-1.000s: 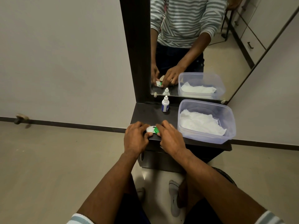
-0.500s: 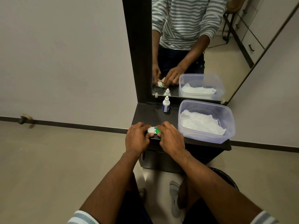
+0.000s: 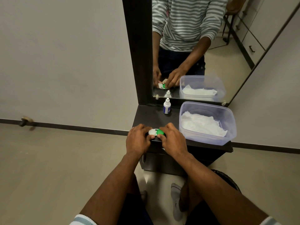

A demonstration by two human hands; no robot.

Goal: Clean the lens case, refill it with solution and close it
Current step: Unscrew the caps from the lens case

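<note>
The lens case point(image 3: 156, 132) lies near the front edge of the dark shelf point(image 3: 151, 115), its white cap on the left and its green cap on the right, both caps on. My left hand point(image 3: 138, 140) grips the white-capped end with curled fingers and thumb. My right hand point(image 3: 172, 140) grips the green-capped end the same way. A small white solution bottle point(image 3: 166, 106) with a blue label stands upright at the back of the shelf, close to the mirror, cap on.
A clear plastic tub point(image 3: 209, 138) with white tissue inside fills the right side of the shelf. The mirror point(image 3: 194, 46) with a dark frame rises behind. Pale floor lies left and below; my feet are under the shelf.
Both hands stay on the lens case. The fingers have shifted slightly, so more of the white and green caps shows between them.
</note>
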